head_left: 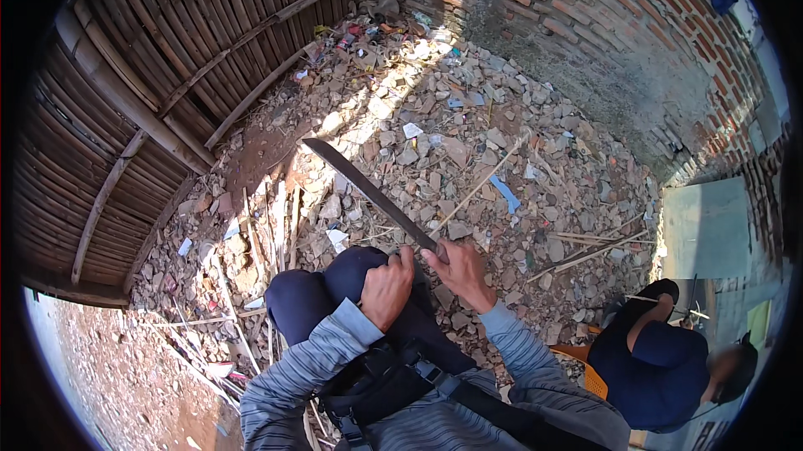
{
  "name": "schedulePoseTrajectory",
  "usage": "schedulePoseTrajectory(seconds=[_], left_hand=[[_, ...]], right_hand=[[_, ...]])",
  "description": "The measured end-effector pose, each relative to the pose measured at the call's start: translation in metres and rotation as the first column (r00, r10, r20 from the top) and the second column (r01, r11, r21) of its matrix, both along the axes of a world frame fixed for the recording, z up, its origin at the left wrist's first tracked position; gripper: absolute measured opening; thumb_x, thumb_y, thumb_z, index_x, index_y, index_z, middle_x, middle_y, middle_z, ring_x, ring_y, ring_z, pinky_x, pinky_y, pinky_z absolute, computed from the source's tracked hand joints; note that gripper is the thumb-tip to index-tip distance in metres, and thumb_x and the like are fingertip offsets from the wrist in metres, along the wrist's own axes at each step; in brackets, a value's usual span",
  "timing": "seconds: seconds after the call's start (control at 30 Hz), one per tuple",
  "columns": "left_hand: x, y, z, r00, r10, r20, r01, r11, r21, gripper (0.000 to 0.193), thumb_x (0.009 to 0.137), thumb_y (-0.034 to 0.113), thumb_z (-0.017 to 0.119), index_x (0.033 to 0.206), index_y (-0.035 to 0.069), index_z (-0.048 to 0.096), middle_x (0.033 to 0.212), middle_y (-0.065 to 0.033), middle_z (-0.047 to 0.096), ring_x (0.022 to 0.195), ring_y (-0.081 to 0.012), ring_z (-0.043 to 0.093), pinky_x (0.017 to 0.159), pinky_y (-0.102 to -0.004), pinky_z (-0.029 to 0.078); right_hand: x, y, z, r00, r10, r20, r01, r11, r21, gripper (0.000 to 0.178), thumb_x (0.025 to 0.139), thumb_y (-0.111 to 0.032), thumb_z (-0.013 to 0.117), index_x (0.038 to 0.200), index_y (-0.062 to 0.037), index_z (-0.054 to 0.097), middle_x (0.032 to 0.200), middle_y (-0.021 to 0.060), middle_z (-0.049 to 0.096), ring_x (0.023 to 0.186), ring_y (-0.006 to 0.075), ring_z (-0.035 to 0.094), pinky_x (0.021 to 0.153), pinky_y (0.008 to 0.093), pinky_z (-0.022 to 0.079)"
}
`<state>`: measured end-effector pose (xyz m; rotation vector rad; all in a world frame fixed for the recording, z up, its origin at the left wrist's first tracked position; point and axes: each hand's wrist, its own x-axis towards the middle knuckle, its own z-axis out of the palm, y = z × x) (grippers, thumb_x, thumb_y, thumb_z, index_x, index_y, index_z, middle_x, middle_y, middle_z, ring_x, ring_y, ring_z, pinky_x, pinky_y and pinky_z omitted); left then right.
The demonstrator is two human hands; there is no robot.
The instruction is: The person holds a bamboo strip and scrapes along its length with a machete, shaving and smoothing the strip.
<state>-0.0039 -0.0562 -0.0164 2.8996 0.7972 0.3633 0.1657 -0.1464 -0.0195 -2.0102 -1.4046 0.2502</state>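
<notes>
A machete [368, 189] with a long dark blade points forward and to the left over the rubble. My right hand [462, 274] is closed round its handle end, in front of my lap. Close beside it, my left hand [387, 292] is closed over my knees [335, 284]; what its fingers hold, if anything, is hidden. A thin pale bamboo strip [478, 189] runs from near the machete's handle toward the far right. Whether that strip lies on the rubble or is held cannot be made out.
Broken brick and stone [452, 150] cover the ground. Bamboo strips [280, 225] lie at the left, more sticks [585, 254] at the right. A bamboo wall [192, 41] and a brick wall [585, 24] bound the space. Another person [661, 359] sits on an orange chair [595, 380].
</notes>
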Motion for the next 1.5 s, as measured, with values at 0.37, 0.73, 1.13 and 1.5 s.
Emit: schedulePoseTrajectory(seconds=[0.37,0.73,1.13,1.5], left_hand=[[-0.001,0.0,-0.001,0.999,0.037,-0.007,-0.038,0.988,-0.15,0.018,0.091,0.008,0.058,0.107,0.004,0.051,0.077,-0.0158,0.068,0.061,-0.0345,0.07,0.051,-0.047,0.053],[-0.008,0.001,-0.003,1.0,0.029,0.002,-0.029,0.998,-0.063,0.011,0.094,0.01,0.058,0.101,0.004,0.052,0.074,-0.0153,0.068,0.06,-0.0308,0.071,0.049,-0.0436,0.054],[-0.01,0.0,-0.002,1.0,0.011,-0.007,-0.011,1.0,-0.028,0.009,0.095,0.009,0.056,0.1,0.003,0.051,0.074,-0.0158,0.069,0.059,-0.0299,0.071,0.047,-0.0411,0.055],[-0.011,-0.004,-0.003,1.0,0.022,0.006,-0.022,1.0,-0.005,0.007,0.095,0.008,0.056,0.1,0.004,0.052,0.073,-0.0153,0.068,0.057,-0.0291,0.071,0.047,-0.0413,0.054]], right_hand=[[0.0,0.005,-0.011,0.995,-0.06,-0.078,0.057,0.998,-0.041,0.055,0.098,-0.051,0.067,0.072,-0.0036,0.06,0.055,0.015,0.054,0.054,0.039,0.061,0.052,0.0477,0.045],[0.049,0.004,-0.032,0.973,-0.221,-0.061,0.218,0.975,-0.048,0.058,0.1,-0.052,0.063,0.073,-0.0007,0.061,0.056,0.0157,0.052,0.054,0.0374,0.056,0.054,0.0485,0.041],[0.066,-0.001,-0.031,0.984,-0.165,0.071,0.166,0.986,-0.009,0.057,0.097,-0.054,0.067,0.073,-0.002,0.064,0.057,0.0152,0.058,0.053,0.038,0.06,0.052,0.0476,0.045],[0.055,0.004,-0.023,0.994,-0.033,0.101,0.033,0.999,0.001,0.056,0.095,-0.054,0.068,0.077,-0.0013,0.065,0.058,0.0146,0.059,0.056,0.0372,0.063,0.055,0.047,0.048]])
